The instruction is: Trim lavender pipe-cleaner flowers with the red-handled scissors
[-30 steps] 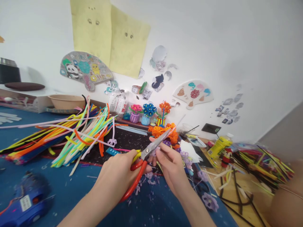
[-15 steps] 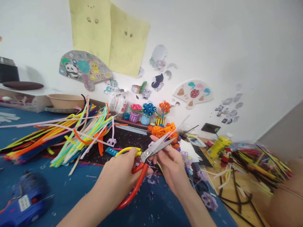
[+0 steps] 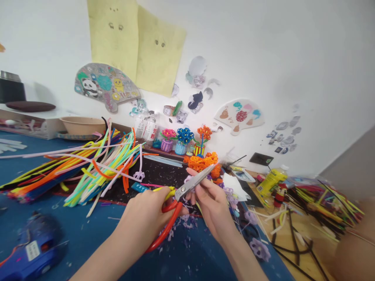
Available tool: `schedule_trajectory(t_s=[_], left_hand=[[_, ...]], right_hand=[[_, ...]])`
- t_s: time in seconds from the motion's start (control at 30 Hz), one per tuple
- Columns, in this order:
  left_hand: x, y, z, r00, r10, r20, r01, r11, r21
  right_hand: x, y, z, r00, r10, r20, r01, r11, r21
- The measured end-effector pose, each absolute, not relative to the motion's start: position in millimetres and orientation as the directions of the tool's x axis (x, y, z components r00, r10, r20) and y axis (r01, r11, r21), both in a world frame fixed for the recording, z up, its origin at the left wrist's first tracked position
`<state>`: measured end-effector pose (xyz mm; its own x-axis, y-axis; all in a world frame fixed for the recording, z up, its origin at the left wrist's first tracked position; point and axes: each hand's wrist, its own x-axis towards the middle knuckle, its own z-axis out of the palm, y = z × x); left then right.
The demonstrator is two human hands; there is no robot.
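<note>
My left hand (image 3: 143, 214) is closed around the red handles of a pair of scissors (image 3: 193, 182), whose blades are together and point up to the right. A bent yellow pipe cleaner (image 3: 171, 192) shows at the left fingers; whether they grip it I cannot tell. Behind the blades, my right hand (image 3: 213, 207) pinches a small purple pipe-cleaner flower (image 3: 188, 178), largely hidden by the scissors and fingers. Purple fuzz clippings (image 3: 187, 221) lie below the hands. Orange pipe-cleaner flowers (image 3: 202, 160) rest just beyond them.
Left of the hands lies a heap of coloured pipe cleaners (image 3: 88, 164), with a blue glue gun (image 3: 32, 249) nearer. Finished flower pots (image 3: 180, 147) stand by the wall. On the right are a yellow bottle (image 3: 272, 180), loose purple flowers (image 3: 259, 249) and part of another person's arm (image 3: 356, 242).
The scissor blades, apart before, have come together. A thin pale strand that stuck up past the blade tips no longer shows clearly there. Both hands have stayed nearly in place.
</note>
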<state>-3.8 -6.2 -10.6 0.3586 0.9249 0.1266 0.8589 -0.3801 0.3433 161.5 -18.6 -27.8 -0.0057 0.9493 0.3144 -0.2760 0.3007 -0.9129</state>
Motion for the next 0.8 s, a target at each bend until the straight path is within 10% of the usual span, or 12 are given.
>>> schedule_trajectory(t_s=[0.8], left_hand=[[-3.5, -5.8, -13.6, 0.357, 0.927, 0.117, 0.827, -0.372, 0.42]], right_hand=[[162.4, -20.0, -28.8, -0.034, 0.947, 0.318, -0.217, 0.304, -0.928]])
